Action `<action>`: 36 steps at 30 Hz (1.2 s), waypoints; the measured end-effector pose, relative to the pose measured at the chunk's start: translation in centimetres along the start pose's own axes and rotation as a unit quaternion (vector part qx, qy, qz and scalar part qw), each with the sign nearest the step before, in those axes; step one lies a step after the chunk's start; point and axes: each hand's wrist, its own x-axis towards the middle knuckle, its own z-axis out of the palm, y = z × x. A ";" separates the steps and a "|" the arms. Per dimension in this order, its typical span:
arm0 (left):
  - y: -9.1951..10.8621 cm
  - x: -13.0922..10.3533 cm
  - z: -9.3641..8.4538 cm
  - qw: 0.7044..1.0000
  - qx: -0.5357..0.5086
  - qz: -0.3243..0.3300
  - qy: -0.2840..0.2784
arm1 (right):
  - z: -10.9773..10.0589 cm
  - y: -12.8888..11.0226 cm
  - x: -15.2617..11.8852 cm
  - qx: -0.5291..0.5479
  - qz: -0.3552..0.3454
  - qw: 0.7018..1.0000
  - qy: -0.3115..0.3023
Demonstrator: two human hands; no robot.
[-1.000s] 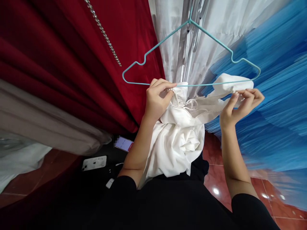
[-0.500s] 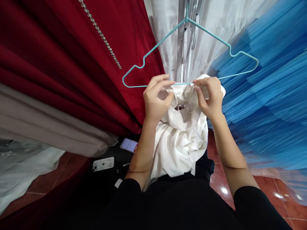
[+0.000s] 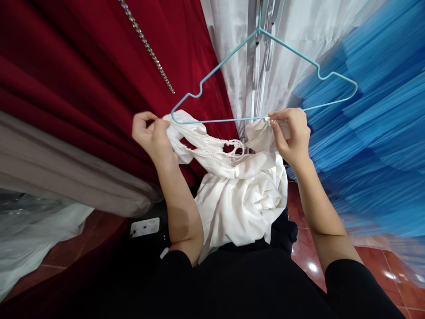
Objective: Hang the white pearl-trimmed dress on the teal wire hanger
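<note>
A white dress (image 3: 239,208) with pearl-like beading along its neckline is stretched between my hands, its skirt bunched near my lap. My left hand (image 3: 151,133) pinches the dress's left shoulder edge, just outside the left end of a light-blue hanger (image 3: 219,66). At the hanger's bottom bar, my right hand (image 3: 290,133) grips the beaded edge on the other side; its fingers also touch the bar. White lace-like loops lie across the open neckline. The hanger hangs upright in front of me, its hook cut off by the top of the view.
Red fabric (image 3: 109,75) with a silvery beaded strand (image 3: 149,48) hangs at the left. Blue tulle (image 3: 375,124) fills the right side. Behind the hanger are white cloth and metal poles (image 3: 260,66). A white phone (image 3: 144,227) lies on a dark surface at lower left.
My left hand has moved left from the middle of the hanger bar, pulling the dress neckline wide. My right hand has stayed nearly in place. The second phone is now hidden behind my left arm.
</note>
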 end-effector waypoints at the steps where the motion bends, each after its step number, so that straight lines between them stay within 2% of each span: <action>1: 0.3 1.1 0.4 1.000 -0.001 0.022 -0.009 | 0.0 0.0 0.0 0.003 -0.004 1.000 0.000; 3: 1.9 3.0 1.7 0.997 0.003 0.058 -0.044 | -0.1 -0.1 0.0 0.009 -0.011 1.000 0.003; 4: 3.0 3.6 2.6 0.994 0.005 0.068 -0.087 | -0.1 -0.1 0.0 0.011 -0.013 1.000 0.005; 5: 4.1 4.0 3.6 0.992 -0.008 0.090 -0.088 | -0.1 -0.1 0.0 0.011 -0.013 1.000 0.007; 8: 7.3 3.9 6.6 0.981 -0.040 0.115 -0.152 | 0.0 -0.1 -0.2 -0.002 -0.008 1.000 0.013; 11: 10.1 1.9 8.4 0.957 -0.081 0.205 -0.187 | 0.2 -0.2 -0.2 -0.024 -0.017 0.999 0.026; 13: 11.7 -0.5 8.8 0.947 -0.093 0.233 -0.201 | 0.3 -0.3 -0.1 -0.033 -0.029 0.998 0.034; 14: 12.4 -1.8 8.9 0.950 -0.063 0.176 -0.249 | 0.4 -0.3 -0.1 -0.035 -0.034 0.998 0.037; 15: 12.8 -3.2 9.1 0.950 -0.058 0.143 -0.272 | 0.4 -0.3 0.0 -0.037 -0.037 0.998 0.039; 18: 12.9 -6.8 9.6 0.911 -0.017 0.122 -0.393 | 0.6 -0.4 0.0 -0.038 -0.037 0.998 0.041; 20: 12.3 -8.2 9.9 0.898 -0.001 0.121 -0.423 | 0.7 -0.6 -0.3 -0.027 -0.041 0.998 0.035; 22: 11.8 -8.7 10.0 0.904 0.000 0.119 -0.411 | 0.6 -0.7 -0.9 -0.006 -0.044 0.998 0.038; 24: 11.8 -8.5 9.8 0.912 -0.002 0.113 -0.395 | 0.2 -0.8 -1.8 0.010 -0.041 0.997 0.067; 27: 12.2 -7.9 9.3 0.914 -0.006 0.101 -0.394 | -1.2 0.1 -3.0 -0.018 -0.020 0.987 0.156; 30: 12.3 -7.6 8.9 0.911 -0.001 0.098 -0.401 | -3.7 2.3 -3.5 -0.069 0.018 0.970 0.234; 33: 12.1 -7.5 8.8 0.911 0.003 0.096 -0.401 | -6.7 4.9 -2.6 -0.100 0.033 0.948 0.300; 36: 12.0 -7.3 8.9 0.909 -0.015 0.089 -0.407 | -9.1 6.7 -0.4 -0.116 -0.017 0.933 0.341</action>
